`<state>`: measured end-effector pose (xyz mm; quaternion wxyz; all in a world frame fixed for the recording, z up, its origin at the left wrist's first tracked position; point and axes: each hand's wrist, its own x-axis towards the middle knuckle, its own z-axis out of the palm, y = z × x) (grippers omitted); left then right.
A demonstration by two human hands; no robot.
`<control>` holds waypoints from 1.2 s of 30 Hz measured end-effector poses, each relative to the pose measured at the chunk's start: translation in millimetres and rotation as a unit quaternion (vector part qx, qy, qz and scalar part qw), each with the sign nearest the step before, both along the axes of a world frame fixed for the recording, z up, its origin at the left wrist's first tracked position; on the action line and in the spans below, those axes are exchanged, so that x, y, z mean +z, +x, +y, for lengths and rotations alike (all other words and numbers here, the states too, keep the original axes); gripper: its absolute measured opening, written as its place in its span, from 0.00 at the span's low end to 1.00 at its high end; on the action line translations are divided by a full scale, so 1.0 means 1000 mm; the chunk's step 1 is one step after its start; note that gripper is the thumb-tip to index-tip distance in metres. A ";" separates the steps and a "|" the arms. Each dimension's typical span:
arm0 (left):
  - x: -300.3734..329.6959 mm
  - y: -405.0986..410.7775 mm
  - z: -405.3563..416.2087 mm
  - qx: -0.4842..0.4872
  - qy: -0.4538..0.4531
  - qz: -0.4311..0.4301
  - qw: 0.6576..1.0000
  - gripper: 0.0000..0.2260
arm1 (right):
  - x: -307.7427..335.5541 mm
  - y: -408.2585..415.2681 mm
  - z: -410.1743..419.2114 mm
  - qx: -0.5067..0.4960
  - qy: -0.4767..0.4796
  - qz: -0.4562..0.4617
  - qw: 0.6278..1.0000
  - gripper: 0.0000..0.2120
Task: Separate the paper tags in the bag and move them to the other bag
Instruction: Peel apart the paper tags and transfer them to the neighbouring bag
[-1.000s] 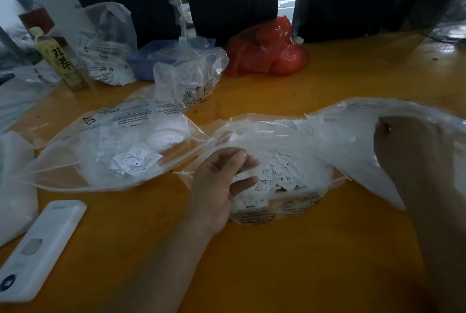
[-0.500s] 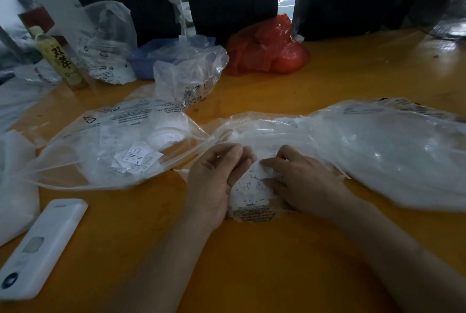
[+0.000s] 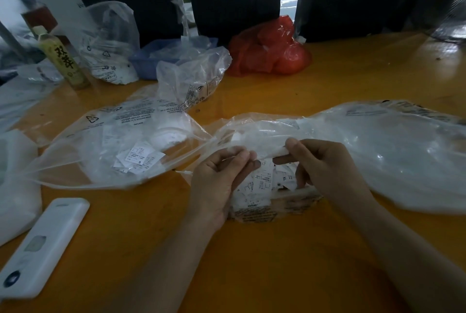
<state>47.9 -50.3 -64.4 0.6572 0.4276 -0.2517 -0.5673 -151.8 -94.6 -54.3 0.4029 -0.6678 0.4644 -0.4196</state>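
Both hands meet over a heap of paper tags (image 3: 264, 181) near the middle of the tabletop (image 3: 290, 262). Right hand (image 3: 325, 163) pinches a strip of white paper tags between thumb and forefinger, lifted just above the heap. Left hand (image 3: 222, 176) has its fingers curled toward the same strip, fingertips touching its other end; whether it truly grips the paper cannot be told. The heap lies in the mouth of a clear plastic bag (image 3: 378, 151) that spreads toward the right edge of the tabletop. Printed size letters such as XL and M show on some tags. A second clear bag (image 3: 121, 146), with a few tags inside, lies just to the left, its mouth toward the hands. Near the front left corner rests a white flat device (image 3: 42, 247). Along the far edge stand a green bottle (image 3: 61, 57), a blue tray (image 3: 161, 60) and a red plastic bag (image 3: 269, 47), with more crumpled clear bags among them.
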 end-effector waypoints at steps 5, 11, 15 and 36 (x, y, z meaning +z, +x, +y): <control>-0.001 -0.001 -0.002 0.006 -0.008 -0.004 1.000 0.10 | -0.003 -0.002 -0.003 0.018 -0.007 0.073 0.997 0.03; -0.005 0.001 0.002 0.006 -0.034 -0.086 0.996 0.10 | -0.014 -0.001 -0.005 0.004 -0.012 0.266 0.964 0.12; -0.005 -0.001 0.002 -0.003 -0.046 -0.074 0.996 0.11 | -0.015 0.000 -0.004 -0.015 -0.004 0.239 0.971 0.19; -0.011 -0.004 0.006 -0.041 -0.063 -0.201 0.977 0.10 | 0.015 -0.001 0.013 -0.043 -0.046 -0.072 0.995 0.03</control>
